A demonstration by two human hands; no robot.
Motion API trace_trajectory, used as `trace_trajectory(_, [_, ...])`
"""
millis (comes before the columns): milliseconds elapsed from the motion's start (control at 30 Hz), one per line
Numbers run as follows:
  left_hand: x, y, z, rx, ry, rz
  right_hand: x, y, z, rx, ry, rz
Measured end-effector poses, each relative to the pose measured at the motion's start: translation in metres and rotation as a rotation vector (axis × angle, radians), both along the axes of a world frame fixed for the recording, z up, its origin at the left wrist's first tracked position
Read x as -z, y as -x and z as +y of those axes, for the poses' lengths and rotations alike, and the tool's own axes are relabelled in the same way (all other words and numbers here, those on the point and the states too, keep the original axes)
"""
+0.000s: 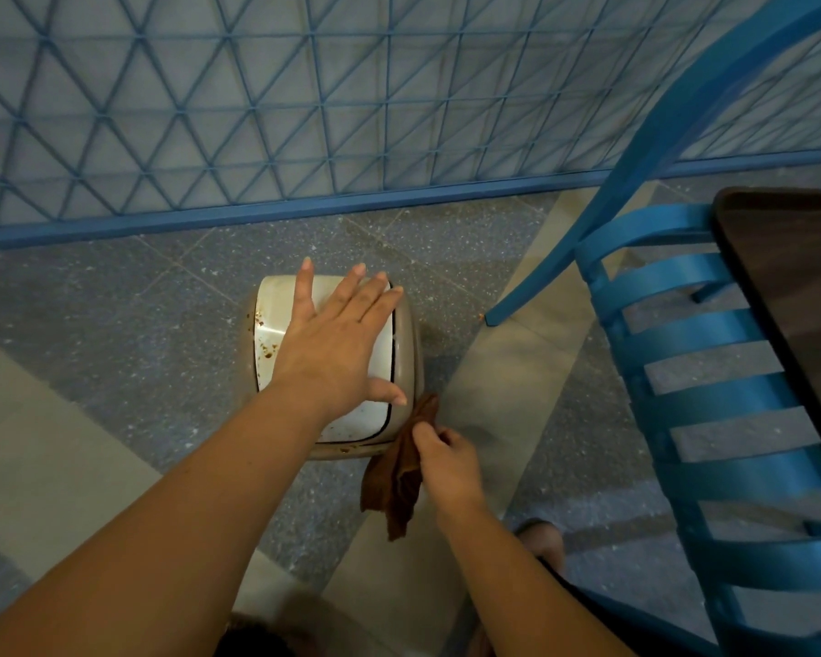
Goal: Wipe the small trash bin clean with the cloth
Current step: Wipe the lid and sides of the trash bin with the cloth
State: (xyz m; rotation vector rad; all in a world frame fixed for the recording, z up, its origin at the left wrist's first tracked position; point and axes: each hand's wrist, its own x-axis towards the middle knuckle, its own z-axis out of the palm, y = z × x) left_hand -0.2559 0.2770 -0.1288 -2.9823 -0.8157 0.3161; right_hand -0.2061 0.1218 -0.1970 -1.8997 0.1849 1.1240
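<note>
The left hand (337, 334) lies flat, fingers straight, on the bin (406, 343) lid. At its 5 o'clock the right hand (446, 459) pinches the cloth (394, 481) against the bin's near corner. The cloth looks limp; the bin likely light and slippery, so steady it from above. Its walls are hidden.

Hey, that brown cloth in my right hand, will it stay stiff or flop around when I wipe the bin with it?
Probably floppy: the brown cloth hangs in loose folds below the right hand, which pinches it. It looks thin and light, so it should mould to the trash bin rim. The left hand lying flat on the lid likely steadies the bin against tipping.
</note>
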Motion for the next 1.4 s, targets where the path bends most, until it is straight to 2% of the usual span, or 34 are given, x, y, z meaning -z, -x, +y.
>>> trace_trajectory(133, [-0.006,0.015,0.015,-0.141,0.095,-0.181,-0.005,-0.021,0.011,-0.119,0.027,-0.023])
trace_trajectory(233, [-0.007,0.046,0.03,-0.528,0.181,-0.457,-0.004,-0.036,0.018,-0.161,0.04,-0.014])
trace_trajectory(333, [0.005,0.088,0.033,-1.024,0.494,-0.614,0.001,-0.041,0.019,-0.192,0.045,-0.012])
trace_trajectory(367, [0.011,0.096,0.028,-1.125,0.643,-0.656,0.003,-0.04,0.019,-0.183,0.043,-0.022])
trace_trajectory(433, [0.024,0.101,0.01,-1.186,0.846,-0.726,0.006,-0.035,0.017,-0.155,0.035,-0.088])
trace_trajectory(533, [0.029,0.099,-0.006,-1.186,0.925,-0.843,0.008,-0.023,0.012,-0.067,-0.017,-0.211])
trace_trajectory(667, [0.025,0.104,-0.007,-1.215,0.875,-0.893,-0.005,-0.024,0.018,0.039,-0.098,-0.376])
trace_trajectory(767, [0.017,0.105,0.001,-1.056,0.794,-0.922,-0.035,-0.035,0.043,0.029,-0.263,-0.551])
trace_trajectory(833, [0.01,0.101,0.009,-0.863,0.697,-0.905,-0.05,-0.044,0.067,-0.1,-0.334,-0.667])
trace_trajectory(900, [0.006,0.092,0.019,-0.682,0.606,-0.823,-0.057,-0.051,0.091,-0.336,-0.338,-0.752])
trace_trajectory(967, [0.006,0.083,0.026,-0.577,0.559,-0.651,-0.054,-0.05,0.102,-0.558,-0.308,-0.83])
trace_trajectory(1000, [0.005,0.079,0.029,-0.53,0.526,-0.55,-0.05,-0.049,0.103,-0.618,-0.293,-0.895])
trace_trajectory(1067, [0.008,0.076,0.031,-0.471,0.461,-0.401,-0.046,-0.046,0.097,-0.598,-0.292,-0.982])
trace_trajectory(1200, [0.01,0.075,0.032,-0.483,0.394,-0.301,-0.032,-0.038,0.069,-0.447,-0.314,-1.005])
trace_trajectory(1333, [0.011,0.073,0.032,-0.489,0.387,-0.332,-0.009,-0.018,0.036,-0.299,-0.211,-0.861])
trace_trajectory(1400, [0.011,0.073,0.033,-0.491,0.392,-0.337,0.001,-0.006,0.017,-0.333,-0.153,-0.814])
